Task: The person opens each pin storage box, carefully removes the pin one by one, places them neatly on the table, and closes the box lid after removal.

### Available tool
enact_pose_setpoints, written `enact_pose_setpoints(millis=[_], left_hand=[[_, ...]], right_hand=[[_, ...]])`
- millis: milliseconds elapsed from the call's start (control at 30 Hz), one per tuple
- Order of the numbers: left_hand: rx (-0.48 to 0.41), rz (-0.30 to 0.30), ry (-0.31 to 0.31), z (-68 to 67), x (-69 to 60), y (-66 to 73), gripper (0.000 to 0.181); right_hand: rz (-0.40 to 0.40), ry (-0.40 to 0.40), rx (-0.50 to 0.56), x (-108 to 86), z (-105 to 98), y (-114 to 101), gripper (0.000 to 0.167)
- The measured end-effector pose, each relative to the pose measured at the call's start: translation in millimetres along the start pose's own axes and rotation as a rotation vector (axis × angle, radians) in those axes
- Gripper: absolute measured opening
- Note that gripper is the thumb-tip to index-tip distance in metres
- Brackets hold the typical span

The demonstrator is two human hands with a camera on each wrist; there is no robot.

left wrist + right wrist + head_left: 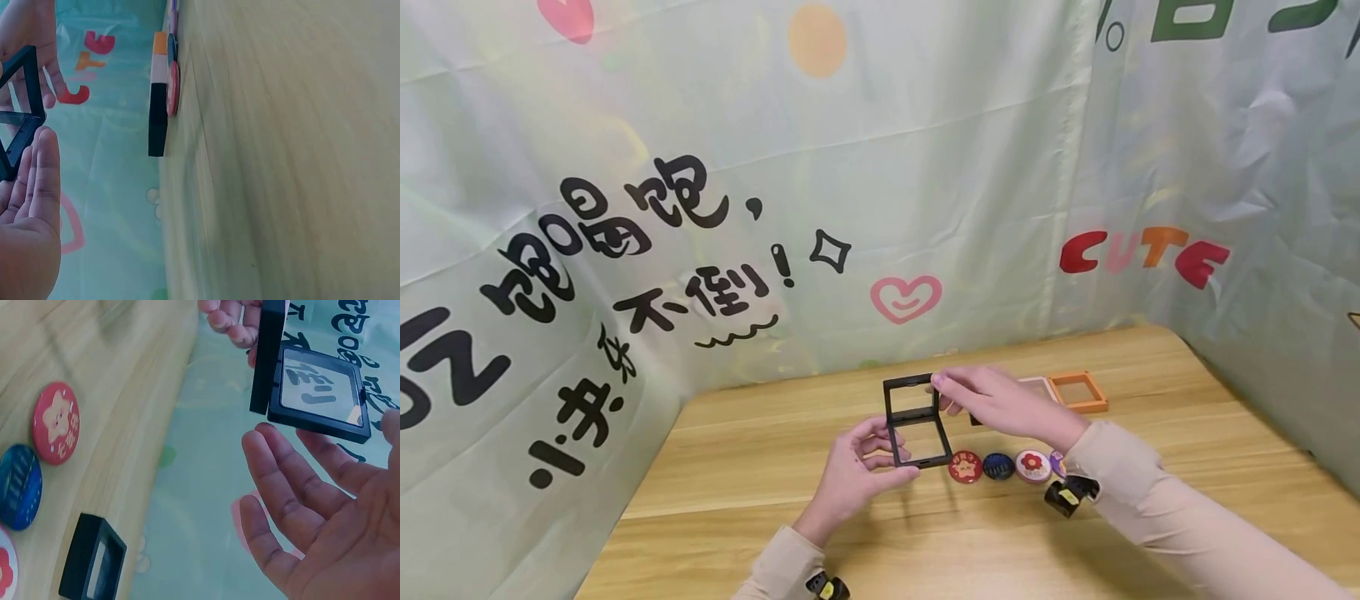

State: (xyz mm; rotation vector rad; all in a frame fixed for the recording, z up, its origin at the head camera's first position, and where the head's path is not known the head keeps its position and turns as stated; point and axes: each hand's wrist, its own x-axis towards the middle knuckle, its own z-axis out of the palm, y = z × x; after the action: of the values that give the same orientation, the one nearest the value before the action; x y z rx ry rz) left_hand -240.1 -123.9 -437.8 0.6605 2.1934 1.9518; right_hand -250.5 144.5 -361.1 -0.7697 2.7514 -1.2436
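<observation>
A black hinged display frame [916,418] with clear film panes is held above the table, its two halves opened at an angle. My left hand [853,475] grips the lower half, thumb at the near edge and fingers behind it. At the upper half's right corner, my right hand [1000,404] pinches the rim with thumb and fingers. The right wrist view shows the opened pane [322,394] beside the right fingers, with the thumb mostly cut off. In the left wrist view the frame [31,81] is partly out of view.
On the wooden table [737,483] lie round badges in a row: red [966,467], dark blue [998,466], white with a red flower [1033,466], and a purple one partly hidden. Behind them lie orange [1101,406], pink and black [78,562] frames. A printed curtain [985,208] hangs behind.
</observation>
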Motion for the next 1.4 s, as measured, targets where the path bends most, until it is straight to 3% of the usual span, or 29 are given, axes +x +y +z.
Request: enact_pose_setpoints(millis=[367,567,733,867,1400], left_hand=[[-0.01,0.03,-0.035,2.1,-1.9,0.9,0.056],[-0.007,0.023,-0.023,-2.1,-1.7,-1.3,0.056],[-0.009,0.009,-0.019,-5.0,-1.2,-3.2,0.057],[-0.005,0.003,-0.019,-5.5,-0.5,-3.7,0.06],[-0.016,0.027,-0.004,-8.0,1.2,-4.7,0.057]], right_hand=[[0.063,-0.085,0.111,-1.2,5,-3,0.053],[-0.033,-0.102,0.089,-1.3,6,1,0.04],[-0.123,-0.13,0.133,-1.5,8,9,0.031],[-0.16,-0.156,0.146,-0.8,10,12,0.039],[-0.154,-0.137,0.081,-0.2,16,12,0.061]])
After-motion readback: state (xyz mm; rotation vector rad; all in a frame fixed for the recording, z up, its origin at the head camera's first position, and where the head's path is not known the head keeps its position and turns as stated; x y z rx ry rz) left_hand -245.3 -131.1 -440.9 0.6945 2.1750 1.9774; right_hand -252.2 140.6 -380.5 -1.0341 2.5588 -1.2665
